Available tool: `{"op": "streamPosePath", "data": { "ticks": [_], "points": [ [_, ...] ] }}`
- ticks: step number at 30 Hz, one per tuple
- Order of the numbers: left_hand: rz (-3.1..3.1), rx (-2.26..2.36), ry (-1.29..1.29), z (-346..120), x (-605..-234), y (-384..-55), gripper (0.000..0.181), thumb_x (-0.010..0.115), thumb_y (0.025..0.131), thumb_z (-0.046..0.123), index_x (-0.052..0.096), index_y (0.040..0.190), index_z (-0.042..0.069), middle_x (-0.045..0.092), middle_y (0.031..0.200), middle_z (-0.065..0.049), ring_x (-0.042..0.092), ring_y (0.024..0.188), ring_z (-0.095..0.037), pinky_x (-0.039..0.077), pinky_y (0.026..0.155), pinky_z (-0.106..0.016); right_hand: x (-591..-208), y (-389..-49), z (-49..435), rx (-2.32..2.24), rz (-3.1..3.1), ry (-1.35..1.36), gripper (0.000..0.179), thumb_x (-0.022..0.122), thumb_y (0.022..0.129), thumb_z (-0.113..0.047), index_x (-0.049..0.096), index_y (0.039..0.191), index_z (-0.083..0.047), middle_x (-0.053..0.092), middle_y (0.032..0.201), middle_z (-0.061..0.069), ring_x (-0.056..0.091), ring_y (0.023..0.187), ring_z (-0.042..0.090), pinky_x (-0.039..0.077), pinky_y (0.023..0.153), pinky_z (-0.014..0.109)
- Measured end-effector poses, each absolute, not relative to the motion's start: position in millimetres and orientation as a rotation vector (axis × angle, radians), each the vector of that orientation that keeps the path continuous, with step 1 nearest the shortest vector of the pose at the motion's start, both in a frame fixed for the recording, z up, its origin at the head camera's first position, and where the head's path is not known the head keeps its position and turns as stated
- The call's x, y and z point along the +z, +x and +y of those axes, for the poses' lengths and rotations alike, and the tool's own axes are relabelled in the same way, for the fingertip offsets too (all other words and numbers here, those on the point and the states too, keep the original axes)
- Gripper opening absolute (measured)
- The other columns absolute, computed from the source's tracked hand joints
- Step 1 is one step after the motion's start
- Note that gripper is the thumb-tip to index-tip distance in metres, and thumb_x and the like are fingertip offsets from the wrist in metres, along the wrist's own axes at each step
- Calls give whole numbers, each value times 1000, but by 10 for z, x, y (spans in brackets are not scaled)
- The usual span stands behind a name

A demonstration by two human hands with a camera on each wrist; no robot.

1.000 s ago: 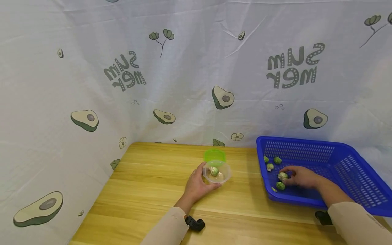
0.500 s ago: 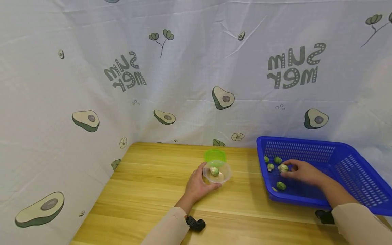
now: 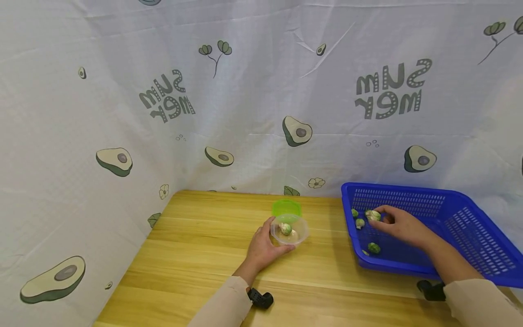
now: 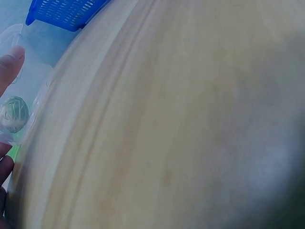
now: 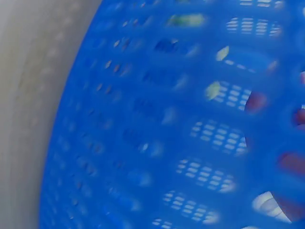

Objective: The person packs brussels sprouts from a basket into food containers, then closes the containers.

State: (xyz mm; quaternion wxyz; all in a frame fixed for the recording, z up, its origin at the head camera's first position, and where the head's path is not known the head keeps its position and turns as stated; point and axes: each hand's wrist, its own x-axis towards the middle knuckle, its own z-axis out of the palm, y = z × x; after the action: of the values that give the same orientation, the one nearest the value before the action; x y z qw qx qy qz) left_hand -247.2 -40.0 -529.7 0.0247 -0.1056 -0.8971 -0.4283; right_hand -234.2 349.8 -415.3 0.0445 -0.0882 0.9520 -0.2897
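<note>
My left hand (image 3: 263,247) curls round the side of a small clear plastic container (image 3: 301,234), thumb in front and fingers at the left. One Brussels sprout (image 3: 286,229) lies inside it; the left wrist view also shows this sprout (image 4: 14,114) through the clear wall. Over the left part of a blue plastic basket (image 3: 404,268), my right hand (image 3: 402,227) pinches a Brussels sprout (image 3: 374,216) between thumb and fingers. That sprout overlaps another one behind it. Close by in the basket lie more sprouts, one at the left (image 3: 360,223) and one nearer the front (image 3: 373,248).
A bright green plastic lid (image 3: 287,206) lies on the wooden table (image 3: 196,236) just behind the container. The basket's raised rim stands between the container and the sprouts. A printed white cloth (image 3: 253,91) hangs along the back and left side.
My right hand has picked up the Brussels sprout from the basket's front part and moved it back towards the sprouts farther in. The left hand and container have stayed put.
</note>
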Motion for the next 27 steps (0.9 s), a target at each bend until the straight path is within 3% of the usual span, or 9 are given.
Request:
{"op": "streamPosePath", "data": {
  "ticks": [27],
  "points": [
    [-2777, -1328, -318, -400, -5283, -2457, 107, 84, 73, 65, 35, 158, 22, 58, 142, -13, 57, 130, -33, 48, 105, -54, -3751, -2016, 2573, -1050, 2935, -382, 43, 67, 100, -36, 56, 129, -7, 54, 87, 3, 47, 70, 11, 39, 61, 30]
  ]
}}
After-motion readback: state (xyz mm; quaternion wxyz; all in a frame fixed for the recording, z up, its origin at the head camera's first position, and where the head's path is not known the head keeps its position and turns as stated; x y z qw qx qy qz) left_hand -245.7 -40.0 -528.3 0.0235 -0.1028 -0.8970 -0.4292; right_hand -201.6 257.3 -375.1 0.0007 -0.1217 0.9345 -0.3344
